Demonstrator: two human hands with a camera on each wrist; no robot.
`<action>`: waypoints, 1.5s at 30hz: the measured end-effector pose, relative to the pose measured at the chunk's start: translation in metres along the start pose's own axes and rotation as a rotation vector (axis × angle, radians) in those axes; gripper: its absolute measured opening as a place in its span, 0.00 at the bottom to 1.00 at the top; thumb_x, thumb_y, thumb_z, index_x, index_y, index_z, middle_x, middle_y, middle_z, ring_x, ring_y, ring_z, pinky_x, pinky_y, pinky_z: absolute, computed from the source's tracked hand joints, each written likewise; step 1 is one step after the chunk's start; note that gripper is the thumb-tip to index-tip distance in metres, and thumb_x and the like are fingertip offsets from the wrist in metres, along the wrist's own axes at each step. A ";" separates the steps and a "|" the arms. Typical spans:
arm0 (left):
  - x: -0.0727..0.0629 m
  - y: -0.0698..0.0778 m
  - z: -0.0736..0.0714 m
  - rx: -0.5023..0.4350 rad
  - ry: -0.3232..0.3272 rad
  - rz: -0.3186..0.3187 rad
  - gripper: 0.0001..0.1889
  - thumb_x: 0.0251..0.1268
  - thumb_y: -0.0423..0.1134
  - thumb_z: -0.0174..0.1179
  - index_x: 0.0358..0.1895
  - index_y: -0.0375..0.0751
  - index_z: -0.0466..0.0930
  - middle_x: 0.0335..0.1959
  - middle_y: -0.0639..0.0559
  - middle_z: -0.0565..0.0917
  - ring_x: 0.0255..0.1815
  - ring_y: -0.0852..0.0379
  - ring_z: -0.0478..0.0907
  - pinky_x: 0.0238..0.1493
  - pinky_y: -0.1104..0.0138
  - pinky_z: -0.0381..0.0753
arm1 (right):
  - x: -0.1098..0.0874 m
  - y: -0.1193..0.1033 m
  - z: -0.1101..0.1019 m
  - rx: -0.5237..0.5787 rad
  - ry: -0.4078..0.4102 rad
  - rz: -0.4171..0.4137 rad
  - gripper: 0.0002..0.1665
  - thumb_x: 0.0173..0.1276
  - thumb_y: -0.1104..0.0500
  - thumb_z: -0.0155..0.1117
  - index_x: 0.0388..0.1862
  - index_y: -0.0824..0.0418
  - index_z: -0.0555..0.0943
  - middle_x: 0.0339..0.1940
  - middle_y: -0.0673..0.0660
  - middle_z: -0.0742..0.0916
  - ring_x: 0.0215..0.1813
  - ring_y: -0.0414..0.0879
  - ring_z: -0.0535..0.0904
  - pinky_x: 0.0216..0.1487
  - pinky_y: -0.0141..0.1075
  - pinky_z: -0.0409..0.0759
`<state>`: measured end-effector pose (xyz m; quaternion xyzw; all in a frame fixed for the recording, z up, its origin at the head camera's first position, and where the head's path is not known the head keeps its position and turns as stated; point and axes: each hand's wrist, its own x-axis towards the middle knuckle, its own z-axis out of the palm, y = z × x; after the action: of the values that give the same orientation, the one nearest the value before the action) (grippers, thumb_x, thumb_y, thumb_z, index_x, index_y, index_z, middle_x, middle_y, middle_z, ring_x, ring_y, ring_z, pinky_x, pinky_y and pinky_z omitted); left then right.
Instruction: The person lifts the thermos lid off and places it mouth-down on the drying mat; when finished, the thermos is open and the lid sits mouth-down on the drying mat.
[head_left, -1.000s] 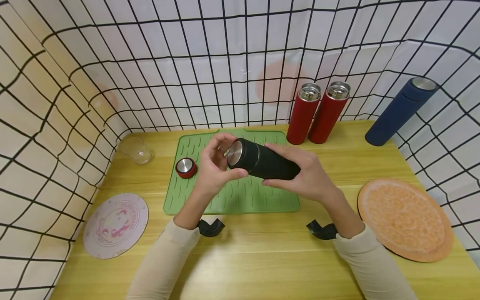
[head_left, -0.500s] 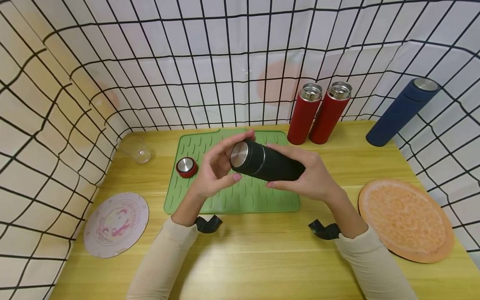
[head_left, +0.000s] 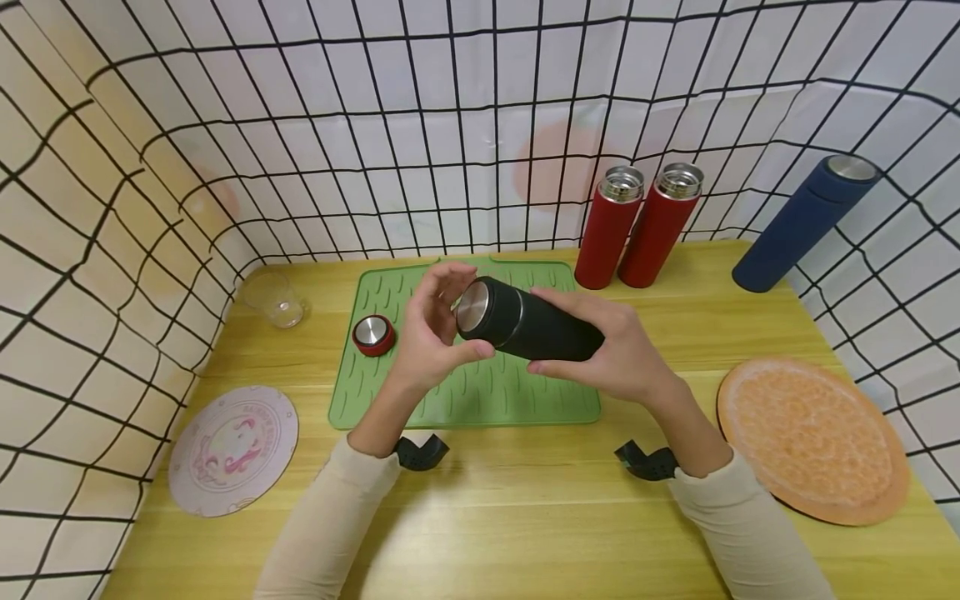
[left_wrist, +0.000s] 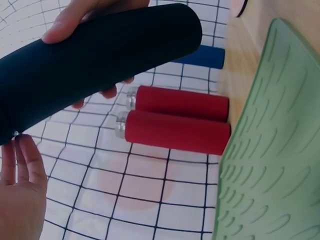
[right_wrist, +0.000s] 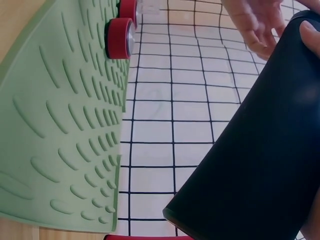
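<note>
A black thermos (head_left: 551, 325) with a silver-topped black lid (head_left: 480, 308) is held tilted above the green ridged mat (head_left: 487, 400), its lid end toward the left. My right hand (head_left: 618, 346) grips the body near its base, thumb on the near side. The left hand (head_left: 431, 342) holds the lid end, thumb at its lower edge and fingers curved behind it; the fingertips touch near the seam in the left wrist view. One red lid (head_left: 372, 335) lies on the mat left of that hand. The right wrist view shows two, a nearer red lid (right_wrist: 119, 39) and another.
Two red thermoses without lids (head_left: 609, 229) stand behind the mat's right corner. A blue thermos (head_left: 802, 225) is farther right. A clear glass (head_left: 281, 308) and pink round mat (head_left: 234, 450) are at left, an orange round mat (head_left: 812, 442) at right. Black grid-patterned walls enclose the table.
Half a second ago the left fingers and thumb were spread away from the lid; now they are back around it. The thermos shifted slightly right, then back left, in the right hand's grip.
</note>
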<state>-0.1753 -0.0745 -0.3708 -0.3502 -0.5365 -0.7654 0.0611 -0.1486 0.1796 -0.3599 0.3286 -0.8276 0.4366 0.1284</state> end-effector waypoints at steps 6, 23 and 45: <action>0.003 0.000 -0.005 -0.045 -0.218 0.090 0.43 0.61 0.45 0.76 0.76 0.34 0.65 0.74 0.43 0.72 0.77 0.46 0.66 0.78 0.57 0.68 | -0.002 0.002 -0.001 0.059 -0.004 0.009 0.52 0.45 0.60 0.89 0.72 0.49 0.78 0.59 0.50 0.87 0.54 0.43 0.80 0.47 0.32 0.81; 0.001 0.001 -0.004 -0.081 -0.071 -0.038 0.41 0.42 0.47 0.86 0.62 0.45 0.74 0.55 0.52 0.80 0.57 0.56 0.79 0.57 0.67 0.84 | -0.004 0.001 -0.001 0.076 -0.037 0.019 0.52 0.46 0.61 0.89 0.73 0.49 0.77 0.61 0.51 0.87 0.54 0.44 0.80 0.46 0.33 0.82; -0.001 0.002 0.000 0.046 -0.034 -0.063 0.44 0.47 0.56 0.82 0.66 0.45 0.70 0.59 0.52 0.77 0.60 0.55 0.77 0.59 0.67 0.83 | -0.002 0.000 0.000 0.022 -0.036 0.028 0.51 0.48 0.56 0.88 0.73 0.46 0.76 0.62 0.50 0.86 0.52 0.42 0.80 0.43 0.34 0.82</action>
<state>-0.1739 -0.0757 -0.3698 -0.3446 -0.5656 -0.7484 0.0359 -0.1472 0.1805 -0.3603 0.3261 -0.8295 0.4415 0.1034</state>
